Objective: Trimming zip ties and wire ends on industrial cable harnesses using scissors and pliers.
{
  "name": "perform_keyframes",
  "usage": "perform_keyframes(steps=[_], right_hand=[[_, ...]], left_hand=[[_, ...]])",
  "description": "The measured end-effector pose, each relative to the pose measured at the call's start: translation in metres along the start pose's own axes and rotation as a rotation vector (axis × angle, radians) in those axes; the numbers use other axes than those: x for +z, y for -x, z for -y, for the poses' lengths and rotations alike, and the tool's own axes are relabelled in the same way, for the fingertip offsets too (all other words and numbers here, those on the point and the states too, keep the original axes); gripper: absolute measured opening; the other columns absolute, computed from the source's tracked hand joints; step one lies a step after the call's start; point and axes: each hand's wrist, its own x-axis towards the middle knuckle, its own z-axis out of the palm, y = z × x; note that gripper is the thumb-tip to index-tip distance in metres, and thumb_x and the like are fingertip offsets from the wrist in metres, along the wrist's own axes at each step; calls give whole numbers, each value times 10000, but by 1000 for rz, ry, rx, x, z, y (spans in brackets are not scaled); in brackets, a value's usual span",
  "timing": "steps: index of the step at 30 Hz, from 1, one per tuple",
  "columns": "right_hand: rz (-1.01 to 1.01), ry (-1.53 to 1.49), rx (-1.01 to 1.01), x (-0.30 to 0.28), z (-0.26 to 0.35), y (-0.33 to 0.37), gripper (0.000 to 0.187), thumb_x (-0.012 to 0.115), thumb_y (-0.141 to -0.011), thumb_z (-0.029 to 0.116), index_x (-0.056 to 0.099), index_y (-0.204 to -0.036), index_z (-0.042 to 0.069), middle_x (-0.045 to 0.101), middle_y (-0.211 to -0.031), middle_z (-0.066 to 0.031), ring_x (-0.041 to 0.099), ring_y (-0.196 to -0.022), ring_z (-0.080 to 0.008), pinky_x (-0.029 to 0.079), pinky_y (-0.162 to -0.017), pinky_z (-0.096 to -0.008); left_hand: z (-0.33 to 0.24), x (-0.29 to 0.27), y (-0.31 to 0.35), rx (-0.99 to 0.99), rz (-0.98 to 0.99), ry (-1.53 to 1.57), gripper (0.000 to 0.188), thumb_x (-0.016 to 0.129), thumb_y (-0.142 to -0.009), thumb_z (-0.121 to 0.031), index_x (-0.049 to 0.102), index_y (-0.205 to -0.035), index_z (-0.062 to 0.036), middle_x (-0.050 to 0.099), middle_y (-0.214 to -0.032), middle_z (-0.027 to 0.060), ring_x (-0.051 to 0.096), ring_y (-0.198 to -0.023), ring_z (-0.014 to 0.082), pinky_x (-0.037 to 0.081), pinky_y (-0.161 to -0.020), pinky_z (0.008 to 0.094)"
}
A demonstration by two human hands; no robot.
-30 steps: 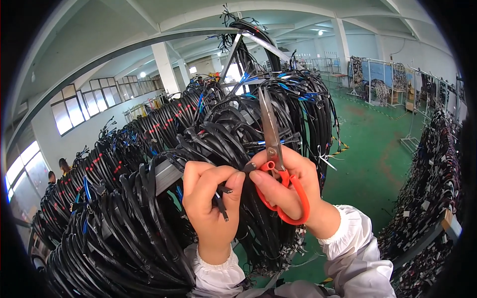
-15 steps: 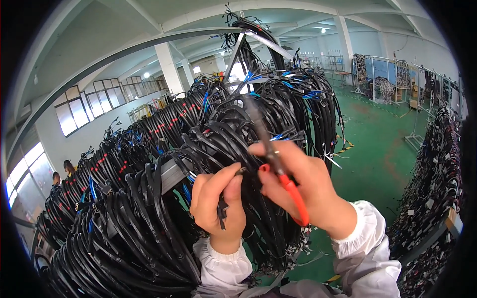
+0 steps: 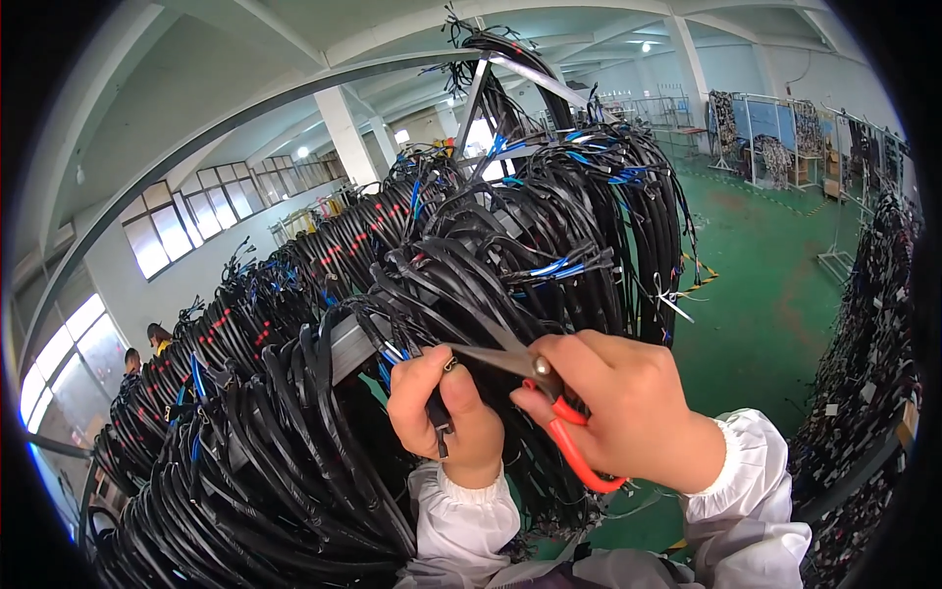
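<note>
My right hand (image 3: 633, 407) is closed round a pair of scissors with red handles (image 3: 581, 459). Their metal blades look parted and point left, the lower tip reaching my left fingertips. My left hand (image 3: 417, 417) pinches a thin black cable end (image 3: 450, 364) between thumb and forefinger. A short dark cable tip (image 3: 444, 440) sticks out below its curled fingers. Behind both hands, thick bundles of black cables (image 3: 461, 265) hang over a metal rail (image 3: 351, 346). Blue wire ends (image 3: 561, 267) poke out of the bundles. My palms hide the rest of the held cable.
More black cable coils (image 3: 245, 491) fill the left side. At the right edge hangs another dense row of harnesses (image 3: 859, 363). A white tie (image 3: 672, 297) dangles from the bundles above the green floor (image 3: 756, 265). Two people (image 3: 157, 339) are far off at left.
The scissors have swung down and left, from pointing upward to lying level, with their blades now at my left fingertips. My left hand still pinches the cable; the view has shifted slightly.
</note>
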Motion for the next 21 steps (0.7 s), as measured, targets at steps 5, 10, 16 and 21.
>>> perform_keyframes(steps=[5,10,16,21], right_hand=[[26,23,-16,7,7,3,286,731,-725,199,570,-877,18,571,-627,-56,575,-492,-206,440,-420,-292],[28,92,-34,8,13,2,277,725,-729,203,571,-871,21,547,-601,-42,560,-472,-183,422,-399,-280],[-1,125,-61,6,15,4,287,727,-718,212,570,-861,20,513,-576,-22,537,-451,-166,403,-383,-273],[-31,149,-76,6,15,4,294,728,-715,215,569,-863,18,493,-565,-18,524,-444,-158,399,-381,-267]], left_hand=[[-2,0,0,27,22,-103,205,555,-895,-154,483,-1028,-15,563,-860,108,523,-711,164,429,-682,274],[-1,2,1,25,-14,-67,248,555,-909,-206,463,-1035,-13,569,-885,103,537,-745,156,440,-698,275],[-2,-1,0,11,23,-63,266,548,-914,-239,467,-1022,-10,573,-862,96,540,-712,144,434,-652,265],[-3,1,-2,32,-2,-124,273,541,-918,-254,475,-1024,-11,571,-852,91,533,-699,134,429,-639,260]])
